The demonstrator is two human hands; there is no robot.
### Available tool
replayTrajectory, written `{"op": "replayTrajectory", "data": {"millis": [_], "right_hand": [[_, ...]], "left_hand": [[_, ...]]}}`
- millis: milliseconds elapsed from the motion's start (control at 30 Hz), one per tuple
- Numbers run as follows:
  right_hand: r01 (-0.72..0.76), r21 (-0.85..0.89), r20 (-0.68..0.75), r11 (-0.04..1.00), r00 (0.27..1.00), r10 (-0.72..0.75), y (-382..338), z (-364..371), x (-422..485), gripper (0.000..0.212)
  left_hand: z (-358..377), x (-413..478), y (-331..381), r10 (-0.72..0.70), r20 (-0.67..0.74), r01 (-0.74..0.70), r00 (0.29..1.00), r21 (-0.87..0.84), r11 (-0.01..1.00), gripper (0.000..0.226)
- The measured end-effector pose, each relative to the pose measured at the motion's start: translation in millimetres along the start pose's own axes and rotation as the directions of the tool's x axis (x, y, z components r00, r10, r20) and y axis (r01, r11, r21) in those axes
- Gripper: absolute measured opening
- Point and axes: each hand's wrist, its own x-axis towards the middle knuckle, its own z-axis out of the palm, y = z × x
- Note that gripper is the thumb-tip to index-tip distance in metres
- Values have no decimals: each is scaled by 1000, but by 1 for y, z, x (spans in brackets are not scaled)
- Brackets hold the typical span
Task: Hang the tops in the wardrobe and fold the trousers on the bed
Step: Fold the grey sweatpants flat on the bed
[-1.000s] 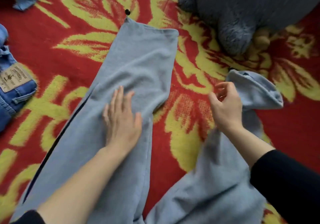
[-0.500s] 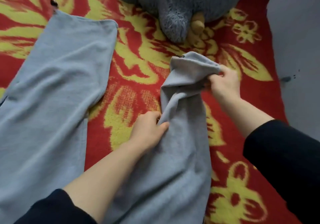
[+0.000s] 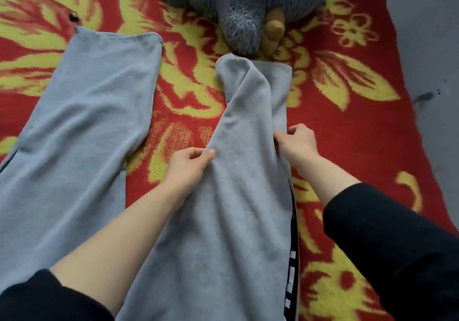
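Light grey trousers (image 3: 82, 122) lie spread on the red and yellow flowered bed cover (image 3: 347, 127), legs pointing away from me. The left leg lies flat. The right leg (image 3: 243, 171) is rumpled, its cuff partly folded over near the plush toy. My left hand (image 3: 191, 162) pinches the left edge of that right leg, thumb on top of the cloth. My right hand (image 3: 298, 142) grips its right edge, fingers curled into the fabric. A black stripe with white marks runs down the leg's right side.
A big grey plush toy (image 3: 248, 10) sits at the far edge, just beyond the right cuff. A small black drawstring toggle (image 3: 72, 17) lies by the left cuff. The bed's right edge drops to a grey floor (image 3: 427, 72).
My left hand left the flat left leg and took hold of the right leg. My right hand slid from the cuff down to the leg's side. The cuff now lies stretched out farther.
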Motion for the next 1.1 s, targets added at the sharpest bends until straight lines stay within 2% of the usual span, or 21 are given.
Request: {"op": "replayTrajectory", "data": {"millis": [33,100,133,200,233,267,300,333,367,400,467,533,600,667,733,900,967,1000,1100], "right_hand": [[20,-43,-1,999,1000,-20,1,5,0,23],[121,15,-31,993,992,-121,-8,5,-4,18],[200,70,-109,977,975,-192,-14,-1,-7,19],[379,132,-385,916,871,-305,-25,-20,-15,29],[432,136,-476,892,818,-323,-24,-28,-17,27],[435,122,-489,892,808,-327,-21,-34,-20,23],[381,96,-432,919,848,-307,-13,-35,-20,21],[287,70,-332,955,910,-249,-1,-34,-17,25],[169,52,-221,984,963,-154,12,-30,-13,34],[65,48,-133,997,989,-59,22,-26,-11,43],[-35,88,-74,995,996,42,35,-19,-13,55],[-52,148,-65,988,996,62,41,-14,-22,54],[-58,148,-28,987,998,62,44,-10,-38,50],[-38,141,23,989,999,35,50,-7,-55,43],[-29,154,71,988,997,18,57,-4,-75,30],[-46,132,108,990,994,32,79,-3,-129,28],[-60,106,125,993,991,47,93,-5,-150,33],[-69,94,138,993,989,56,99,-6,-162,35],[-109,53,224,993,970,94,118,-8,-194,31]], "left_hand": [[0,-1,0,-20,9,20,1000,-55,998,13],[0,-3,3,-11,24,14,1000,-136,991,10],[-1,-4,6,36,20,-32,999,-180,983,7],[-9,-5,13,141,3,-130,990,-368,921,3],[-13,-6,14,157,-6,-142,988,-464,874,5],[-18,-6,13,151,-18,-140,988,-497,856,8],[-20,-4,9,134,-33,-135,990,-446,885,11],[-21,-1,3,115,-49,-124,992,-306,944,15],[-21,1,-4,104,-62,-110,993,-106,988,24],[-20,1,-9,122,-85,-112,989,117,987,36],[-19,-7,-19,276,-104,-202,956,451,869,52],[-13,-31,-30,466,-20,-361,885,603,711,47],[-4,-66,-46,551,87,-480,830,615,626,38],[4,-102,-64,552,168,-535,817,579,615,33],[9,-132,-82,487,180,-493,855,574,654,27],[20,-206,-110,325,202,-380,924,579,721,21],[27,-236,-129,230,212,-313,950,660,683,26],[29,-251,-141,187,209,-281,960,721,633,30],[35,-290,-173,124,157,-199,980,819,537,47]]}}
